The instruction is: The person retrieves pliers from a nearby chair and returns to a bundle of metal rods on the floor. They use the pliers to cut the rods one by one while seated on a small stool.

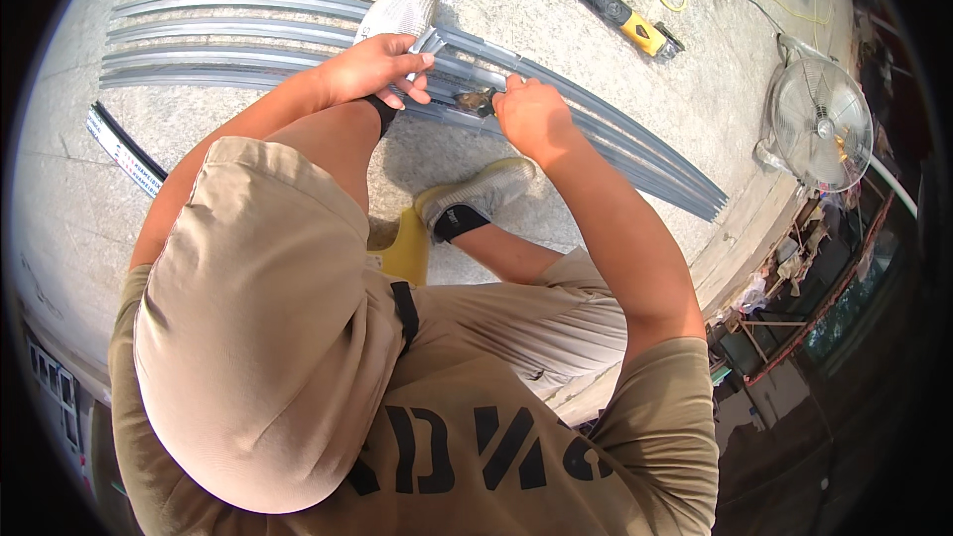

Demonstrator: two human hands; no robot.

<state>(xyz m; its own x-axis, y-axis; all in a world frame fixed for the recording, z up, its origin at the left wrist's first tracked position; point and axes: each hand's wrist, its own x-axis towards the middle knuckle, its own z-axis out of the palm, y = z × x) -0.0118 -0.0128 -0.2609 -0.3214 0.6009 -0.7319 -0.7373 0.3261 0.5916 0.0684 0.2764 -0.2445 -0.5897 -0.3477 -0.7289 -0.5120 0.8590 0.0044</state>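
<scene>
Several long grey metal channel profiles (636,130) lie side by side across the concrete floor in front of me. My left hand (387,71) holds a short, bright metal channel piece (428,48) between thumb and fingers, beside my white shoe. My right hand (530,113) is closed around something small over the profiles; a dark end (485,100) shows at its fingers, but its kind cannot be told. Just left of that hand, a brownish patch or object (467,100) shows among the profiles. The two hands are apart.
A yellow and black angle grinder (625,18) with a black cord lies beyond the profiles. At the right stands a metal floor fan (823,123). A yellow stool (409,246) is beneath me, and a dark strip with printed film (126,149) lies at the left. Yellow cable (672,0) loops at the top.
</scene>
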